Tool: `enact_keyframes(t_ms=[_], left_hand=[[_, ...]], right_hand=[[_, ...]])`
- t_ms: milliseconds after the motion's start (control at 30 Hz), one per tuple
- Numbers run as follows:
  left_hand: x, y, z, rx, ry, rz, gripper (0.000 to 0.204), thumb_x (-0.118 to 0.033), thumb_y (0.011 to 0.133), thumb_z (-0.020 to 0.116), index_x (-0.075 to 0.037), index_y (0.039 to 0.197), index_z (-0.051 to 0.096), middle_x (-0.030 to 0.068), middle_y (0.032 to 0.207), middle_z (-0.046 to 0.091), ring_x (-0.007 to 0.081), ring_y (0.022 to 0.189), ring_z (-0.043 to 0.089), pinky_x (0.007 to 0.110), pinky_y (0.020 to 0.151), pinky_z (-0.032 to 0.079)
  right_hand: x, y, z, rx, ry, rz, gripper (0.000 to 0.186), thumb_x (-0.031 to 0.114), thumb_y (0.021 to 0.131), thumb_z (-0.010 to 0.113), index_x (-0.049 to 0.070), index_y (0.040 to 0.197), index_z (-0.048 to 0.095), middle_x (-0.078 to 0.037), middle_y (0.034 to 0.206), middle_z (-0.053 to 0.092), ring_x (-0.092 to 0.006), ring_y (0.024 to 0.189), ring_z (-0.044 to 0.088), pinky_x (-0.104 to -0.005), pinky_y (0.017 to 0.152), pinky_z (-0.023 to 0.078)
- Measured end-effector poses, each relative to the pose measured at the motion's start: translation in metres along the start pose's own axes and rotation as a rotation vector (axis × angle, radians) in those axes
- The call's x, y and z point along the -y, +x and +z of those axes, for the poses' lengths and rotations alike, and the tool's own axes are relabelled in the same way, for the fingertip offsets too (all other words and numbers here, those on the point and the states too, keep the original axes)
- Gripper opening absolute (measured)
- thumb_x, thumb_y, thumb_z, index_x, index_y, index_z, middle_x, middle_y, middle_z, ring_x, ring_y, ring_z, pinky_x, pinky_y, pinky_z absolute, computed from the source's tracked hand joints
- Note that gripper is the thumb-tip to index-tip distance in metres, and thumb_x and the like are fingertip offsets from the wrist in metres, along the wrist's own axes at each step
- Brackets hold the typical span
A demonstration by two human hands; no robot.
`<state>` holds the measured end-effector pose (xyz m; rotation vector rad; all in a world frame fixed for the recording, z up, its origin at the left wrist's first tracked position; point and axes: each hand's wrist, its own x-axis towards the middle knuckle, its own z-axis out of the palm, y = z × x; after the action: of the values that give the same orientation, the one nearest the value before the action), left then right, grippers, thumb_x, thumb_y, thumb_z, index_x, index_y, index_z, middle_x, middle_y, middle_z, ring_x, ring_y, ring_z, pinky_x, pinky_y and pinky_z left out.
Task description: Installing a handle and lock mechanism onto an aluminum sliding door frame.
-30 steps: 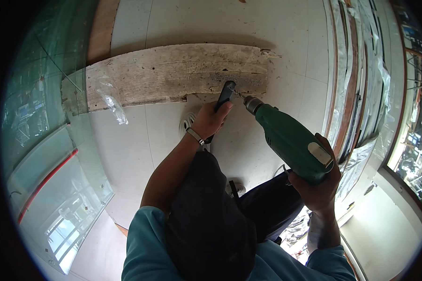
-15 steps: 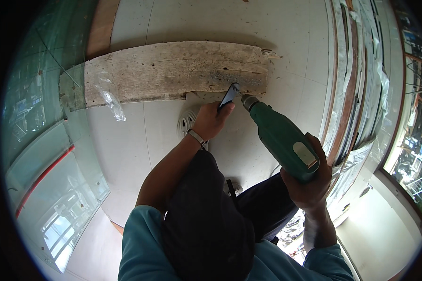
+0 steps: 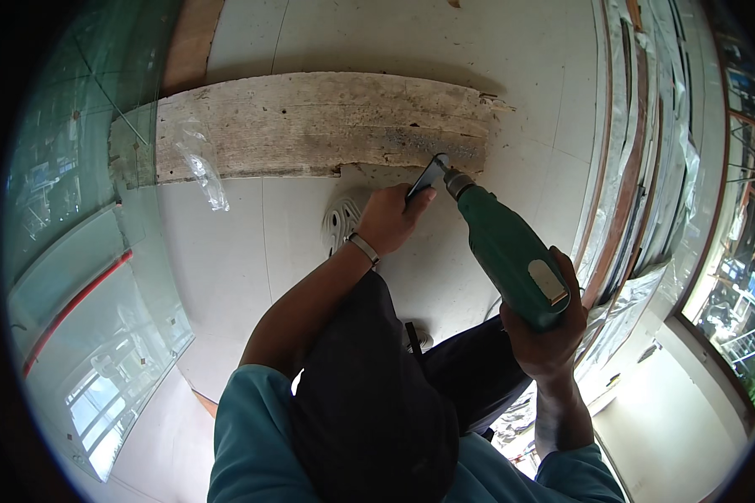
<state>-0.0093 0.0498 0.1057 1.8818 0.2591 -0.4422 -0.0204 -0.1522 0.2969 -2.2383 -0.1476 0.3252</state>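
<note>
My left hand [image 3: 387,220] is closed around a flat, narrow grey strip [image 3: 429,177], probably metal, with a rounded far end. In my right hand [image 3: 547,339] is a green power drill [image 3: 505,239], gripped at its rear and pointed up and left. The drill's chuck [image 3: 457,181] comes right up to the strip's far end; the bit itself is too small to make out. Both lie over the near right edge of a worn wooden plank [image 3: 285,126] on the floor. Grey shavings [image 3: 428,142] are scattered on the plank's right part.
A crumpled clear plastic bag [image 3: 201,168] lies across the plank's left part. Glass panes [image 3: 101,335] stand at the left, one with a red strip [image 3: 80,289]. Long boards and plastic-wrapped strips [image 3: 625,168] line the right. My shoe [image 3: 341,222] is just below the plank.
The strip and the drill's front end have shifted slightly right in view, and the chuck now meets the strip's end. Both hands keep their hold.
</note>
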Motion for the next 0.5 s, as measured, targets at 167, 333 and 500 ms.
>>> enact_keyframes(t_ms=[167,333,500], left_hand=[[0.010,0.002,0.004,-0.065,-0.048,0.058,0.041,-0.035,0.094,0.057,0.003,0.078,0.059,0.0186,0.058,0.052,0.0329,0.051,0.052,0.041,0.053,0.040],[0.005,-0.002,0.003,-0.008,-0.025,0.030,0.039,-0.034,0.093,0.058,0.002,0.078,0.059,0.0190,0.058,0.051,0.0340,0.052,0.052,0.041,0.054,0.041],[-0.004,-0.001,-0.004,0.054,-0.025,-0.038,0.035,-0.032,0.094,0.058,0.002,0.083,0.059,0.0206,0.063,0.054,0.0379,0.059,0.055,0.042,0.057,0.043]], right_hand=[[0.003,0.000,0.001,0.012,0.008,-0.022,0.067,-0.003,0.071,0.069,-0.009,0.132,0.041,-0.022,0.104,0.066,-0.0291,0.094,0.068,-0.0355,0.082,0.054],[0.002,0.000,0.005,-0.009,-0.022,-0.051,0.067,-0.003,0.071,0.069,-0.009,0.131,0.041,-0.023,0.101,0.068,-0.0295,0.090,0.070,-0.0348,0.079,0.056],[0.000,-0.008,0.003,-0.034,0.077,-0.012,0.069,-0.004,0.070,0.068,-0.010,0.132,0.040,-0.023,0.102,0.067,-0.0289,0.092,0.069,-0.0347,0.079,0.055]])
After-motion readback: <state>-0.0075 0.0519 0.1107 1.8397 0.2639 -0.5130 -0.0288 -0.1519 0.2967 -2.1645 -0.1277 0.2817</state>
